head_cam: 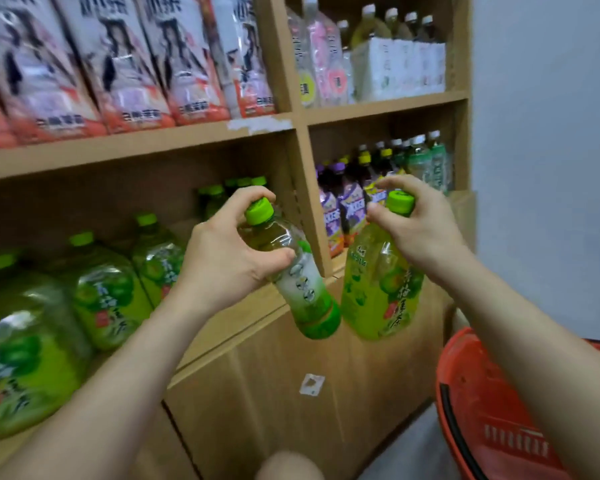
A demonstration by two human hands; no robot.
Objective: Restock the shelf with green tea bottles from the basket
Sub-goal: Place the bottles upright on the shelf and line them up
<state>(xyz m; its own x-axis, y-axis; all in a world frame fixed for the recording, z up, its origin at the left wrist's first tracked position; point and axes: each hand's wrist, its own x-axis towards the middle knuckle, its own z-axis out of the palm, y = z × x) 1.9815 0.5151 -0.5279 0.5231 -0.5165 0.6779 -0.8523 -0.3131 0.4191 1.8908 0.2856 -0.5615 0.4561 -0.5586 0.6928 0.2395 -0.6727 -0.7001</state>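
A slim green-capped plastic tea bottle (303,285) is gripped by the left hand (222,258), a broader tea bottle (378,292) by the right hand (423,230); both are judged heavy, slick, best held at the necks.

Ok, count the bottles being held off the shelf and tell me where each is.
2. One slim bottle tilts in the left grip; one wider bottle hangs from the right grip beside it.

The left bottle (293,271) is clear, glossy plastic with a shiny white-and-green film sleeve. The right bottle (381,289) has the same slick plastic under a glossy green film. Their caps (259,211) are ridged green plastic. The shelf (135,147) is pale, matt wood-look board, and the basket (464,393) at near right is smooth red plastic.
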